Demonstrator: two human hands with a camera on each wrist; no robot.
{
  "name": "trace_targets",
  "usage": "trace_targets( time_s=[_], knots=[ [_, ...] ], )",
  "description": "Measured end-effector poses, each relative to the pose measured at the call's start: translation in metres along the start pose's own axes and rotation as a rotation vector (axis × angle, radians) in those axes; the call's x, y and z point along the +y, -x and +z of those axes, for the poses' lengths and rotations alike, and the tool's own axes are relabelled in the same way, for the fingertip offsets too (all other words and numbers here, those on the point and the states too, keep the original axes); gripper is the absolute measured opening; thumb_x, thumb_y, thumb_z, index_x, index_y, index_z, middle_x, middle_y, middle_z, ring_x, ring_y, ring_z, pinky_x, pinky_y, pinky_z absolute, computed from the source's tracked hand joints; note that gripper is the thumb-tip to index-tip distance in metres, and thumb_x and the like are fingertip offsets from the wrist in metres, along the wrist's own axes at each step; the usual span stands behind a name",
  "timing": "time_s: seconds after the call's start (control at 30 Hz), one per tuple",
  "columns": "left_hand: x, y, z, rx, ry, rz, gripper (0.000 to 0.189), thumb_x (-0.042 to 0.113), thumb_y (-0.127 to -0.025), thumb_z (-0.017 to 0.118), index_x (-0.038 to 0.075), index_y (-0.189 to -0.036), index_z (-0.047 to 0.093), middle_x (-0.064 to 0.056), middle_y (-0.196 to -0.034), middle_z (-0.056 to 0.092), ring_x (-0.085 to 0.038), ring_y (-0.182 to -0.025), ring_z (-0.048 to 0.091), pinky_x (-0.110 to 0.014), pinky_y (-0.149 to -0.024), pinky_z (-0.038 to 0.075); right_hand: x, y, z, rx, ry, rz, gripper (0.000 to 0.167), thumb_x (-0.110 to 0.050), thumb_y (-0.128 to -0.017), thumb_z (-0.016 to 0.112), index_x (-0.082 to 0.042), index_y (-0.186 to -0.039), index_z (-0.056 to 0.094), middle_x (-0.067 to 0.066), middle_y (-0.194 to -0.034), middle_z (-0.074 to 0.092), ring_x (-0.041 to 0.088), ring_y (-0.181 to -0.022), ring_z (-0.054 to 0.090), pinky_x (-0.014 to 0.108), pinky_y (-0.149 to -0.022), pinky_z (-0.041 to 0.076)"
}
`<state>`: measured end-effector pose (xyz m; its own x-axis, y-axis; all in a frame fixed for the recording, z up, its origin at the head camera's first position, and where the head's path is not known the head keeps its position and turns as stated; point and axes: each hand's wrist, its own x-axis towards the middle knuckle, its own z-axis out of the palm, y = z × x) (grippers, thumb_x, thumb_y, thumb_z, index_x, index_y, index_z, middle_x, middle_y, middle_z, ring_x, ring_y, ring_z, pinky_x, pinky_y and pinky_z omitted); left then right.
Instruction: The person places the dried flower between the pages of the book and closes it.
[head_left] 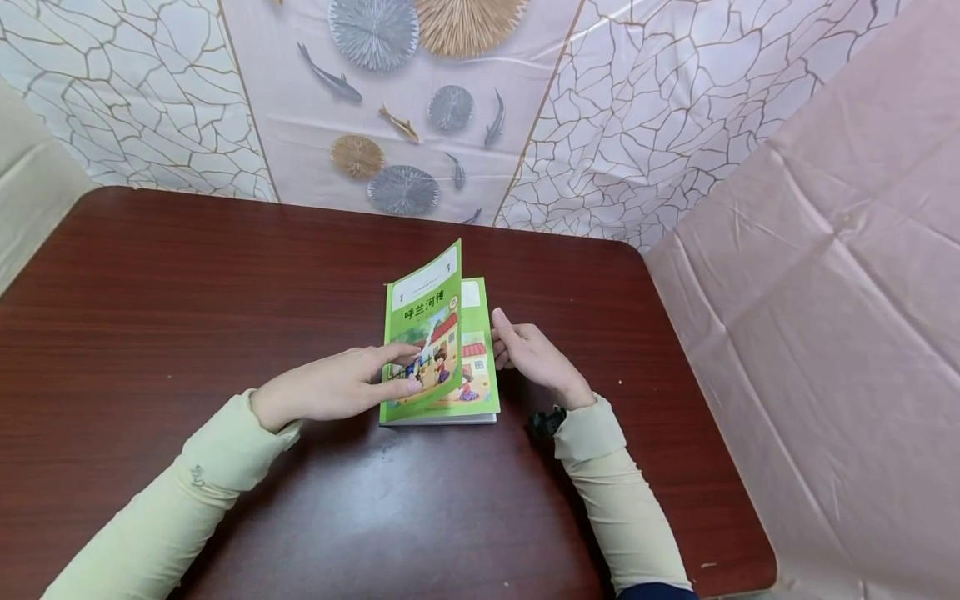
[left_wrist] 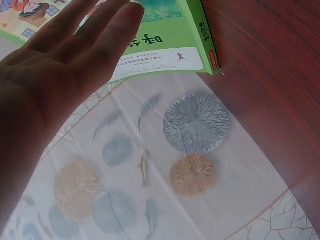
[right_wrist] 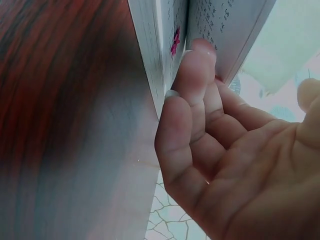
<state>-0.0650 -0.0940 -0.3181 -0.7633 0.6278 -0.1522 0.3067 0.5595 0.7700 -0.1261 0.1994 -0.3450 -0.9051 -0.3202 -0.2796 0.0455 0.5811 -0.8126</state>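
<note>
A green paperback book point(head_left: 423, 312) with Chinese characters and a picture of children by a red-roofed house lies on the table, spine to the left. Its front cover stands tilted up; beneath it shows a green sheet point(head_left: 481, 387) with a similar picture. My left hand point(head_left: 341, 385) rests its nearly straight fingers on the raised cover. At the book's right edge is my right hand point(head_left: 531, 354), thumb up and apart from the fingers. In the right wrist view, its loosely bent fingertips reach in at printed pages point(right_wrist: 212, 27), near a small red figure.
The dark reddish-brown table point(head_left: 187, 292) extends around the book. Behind it hangs a patterned cloth point(head_left: 300, 108) with discs and fish. A plain pinkish cloth point(head_left: 840, 333) stands along the right side. A black band point(head_left: 546, 423) is on the right wrist.
</note>
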Motion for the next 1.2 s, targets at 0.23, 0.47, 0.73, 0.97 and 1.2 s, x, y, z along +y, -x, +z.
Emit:
trace_targets(
  time_s=[0.23, 0.47, 0.73, 0.97, 1.2],
  knots=[
    [-0.002, -0.003, 0.004, -0.029, -0.01, -0.008, 0.069, 0.05, -0.097, 0.054, 0.01, -0.15, 0.036, -0.002, -0.136, 0.055, -0.014, -0.114, 0.056, -0.037, -0.098, 0.042, 0.002, 0.0, 0.001, 0.004, 0.006, -0.002, 0.068, -0.059, -0.101, 0.033, -0.001, -0.11, 0.068, 0.014, -0.09, 0.067, 0.03, -0.08, 0.061, 0.045, -0.08, 0.05],
    [-0.002, -0.005, 0.006, -0.032, -0.022, -0.024, 0.071, 0.051, -0.095, 0.055, 0.01, -0.15, 0.036, -0.003, -0.129, 0.058, -0.01, -0.103, 0.056, -0.035, -0.093, 0.044, 0.003, 0.0, 0.0, 0.013, 0.011, 0.018, 0.072, -0.063, -0.098, 0.034, 0.0, -0.107, 0.069, 0.015, -0.091, 0.067, 0.033, -0.083, 0.063, 0.048, -0.082, 0.05],
    [-0.001, -0.006, 0.009, -0.031, -0.014, -0.011, 0.069, 0.048, -0.096, 0.057, 0.01, -0.15, 0.037, -0.004, -0.134, 0.053, -0.017, -0.112, 0.054, -0.038, -0.098, 0.042, -0.005, 0.003, -0.001, 0.0, -0.019, 0.06, 0.063, -0.052, -0.103, 0.036, 0.001, -0.118, 0.066, 0.023, -0.097, 0.066, 0.042, -0.089, 0.063, 0.053, -0.087, 0.048],
    [0.0, -0.006, 0.011, -0.038, -0.03, -0.001, 0.07, 0.047, -0.096, 0.057, 0.01, -0.151, 0.034, -0.005, -0.136, 0.051, -0.018, -0.116, 0.052, -0.039, -0.1, 0.041, 0.001, 0.002, 0.002, 0.059, 0.025, 0.043, 0.067, -0.063, -0.097, 0.039, -0.004, -0.106, 0.069, 0.017, -0.089, 0.066, 0.035, -0.081, 0.064, 0.047, -0.082, 0.05],
    [0.002, -0.006, 0.014, -0.071, -0.059, -0.039, 0.074, 0.051, -0.096, 0.055, 0.015, -0.154, 0.028, -0.007, -0.142, 0.049, -0.019, -0.122, 0.051, -0.041, -0.102, 0.039, 0.003, 0.001, 0.002, 0.076, 0.039, 0.036, 0.064, -0.061, -0.097, 0.04, -0.004, -0.1, 0.068, 0.016, -0.087, 0.066, 0.033, -0.078, 0.064, 0.044, -0.078, 0.051]
  ],
)
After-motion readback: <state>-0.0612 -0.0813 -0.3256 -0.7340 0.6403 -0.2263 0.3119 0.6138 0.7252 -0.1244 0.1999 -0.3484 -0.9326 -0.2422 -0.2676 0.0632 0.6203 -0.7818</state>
